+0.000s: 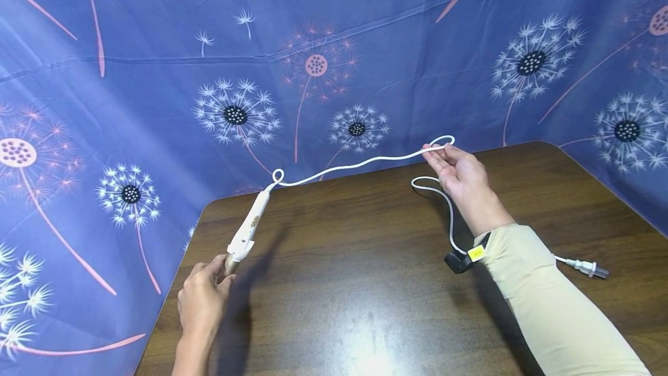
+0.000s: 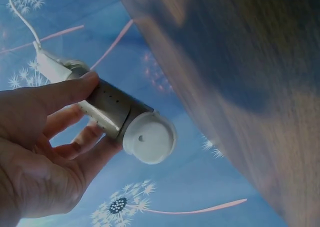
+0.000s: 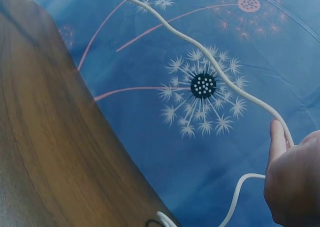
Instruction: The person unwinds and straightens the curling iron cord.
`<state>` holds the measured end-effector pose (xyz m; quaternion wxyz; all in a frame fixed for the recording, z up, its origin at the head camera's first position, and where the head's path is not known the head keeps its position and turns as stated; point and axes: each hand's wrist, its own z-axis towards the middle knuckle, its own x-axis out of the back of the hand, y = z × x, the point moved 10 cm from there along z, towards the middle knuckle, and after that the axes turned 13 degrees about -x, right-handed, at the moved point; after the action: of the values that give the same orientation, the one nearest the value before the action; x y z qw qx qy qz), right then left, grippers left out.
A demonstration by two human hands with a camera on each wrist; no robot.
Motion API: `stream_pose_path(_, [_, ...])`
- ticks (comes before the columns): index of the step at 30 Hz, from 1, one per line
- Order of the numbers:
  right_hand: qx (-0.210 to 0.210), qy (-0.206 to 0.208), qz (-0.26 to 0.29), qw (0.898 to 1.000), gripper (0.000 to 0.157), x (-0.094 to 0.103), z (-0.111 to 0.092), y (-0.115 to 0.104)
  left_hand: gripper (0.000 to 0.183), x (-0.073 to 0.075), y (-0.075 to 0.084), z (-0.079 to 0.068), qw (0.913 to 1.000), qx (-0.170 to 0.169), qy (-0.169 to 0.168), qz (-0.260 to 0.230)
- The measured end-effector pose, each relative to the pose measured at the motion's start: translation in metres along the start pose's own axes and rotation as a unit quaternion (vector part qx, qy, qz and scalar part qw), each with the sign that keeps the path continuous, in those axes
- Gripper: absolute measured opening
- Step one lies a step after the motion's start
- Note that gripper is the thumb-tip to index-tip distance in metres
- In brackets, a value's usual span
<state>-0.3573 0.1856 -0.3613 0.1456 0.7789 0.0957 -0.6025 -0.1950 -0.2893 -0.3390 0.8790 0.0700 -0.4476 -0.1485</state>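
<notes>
A curling iron (image 1: 249,226) with a white handle and a gold-toned barrel is held up over the table, tilted, its cord end pointing away. My left hand (image 1: 202,297) grips it by the barrel (image 2: 107,107), thumb on one side and fingers on the other. The round white end cap (image 2: 150,138) sticks out past the fingers. From the handle the white power cord (image 1: 355,165) makes a small loop and runs, slightly wavy, to the right. My right hand (image 1: 464,176) holds this cord between thumb and fingers; in the right wrist view the hand is partly cut off.
The brown wooden table (image 1: 339,260) reaches back to a blue dandelion-patterned cloth (image 1: 396,74). Slack cord hangs below my right hand and passes under the right forearm. Its two-prong plug (image 1: 587,267) lies to the right of the sleeve. A black wrist strap mount (image 1: 459,261) sits at the right wrist.
</notes>
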Motion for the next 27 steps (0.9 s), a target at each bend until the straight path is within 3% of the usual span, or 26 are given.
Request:
stream_pose_path(4, [0.013,0.003,-0.034,0.999,0.054,0.002,0.001,-0.001,0.045,0.007,0.004,-0.001,0.9998,-0.009,0.020,0.003])
stream_pose_path(7, [0.021,0.008,-0.095,0.995,0.056,0.002,0.002,0.002,0.047,0.012,0.010,-0.001,0.9993,-0.016,0.034,0.002])
stream_pose_path(9, [0.026,0.018,-0.144,0.989,0.052,0.003,0.002,0.006,0.047,0.015,0.015,0.000,0.9987,-0.023,0.045,0.001])
stream_pose_path(12, [0.038,0.043,-0.228,0.972,0.032,0.007,0.001,0.012,0.047,0.018,0.023,0.002,0.9981,-0.030,0.054,0.000])
stream_pose_path(15, [0.035,0.090,-0.338,0.936,0.016,0.014,0.002,0.018,0.047,0.018,0.028,0.004,0.9981,-0.031,0.054,-0.001])
stream_pose_path(20, [-0.019,0.140,-0.515,0.845,0.012,0.027,0.006,0.032,0.046,0.018,0.027,0.005,0.9987,-0.017,0.048,-0.002])
stream_pose_path(24, [-0.024,0.153,-0.600,0.784,0.012,0.031,0.006,0.038,0.045,0.017,0.027,0.005,0.9989,-0.011,0.046,-0.004])
stream_pose_path(27, [-0.005,0.165,-0.638,0.752,0.014,0.030,0.005,0.039,0.046,0.016,0.027,0.005,0.9990,-0.009,0.043,-0.007])
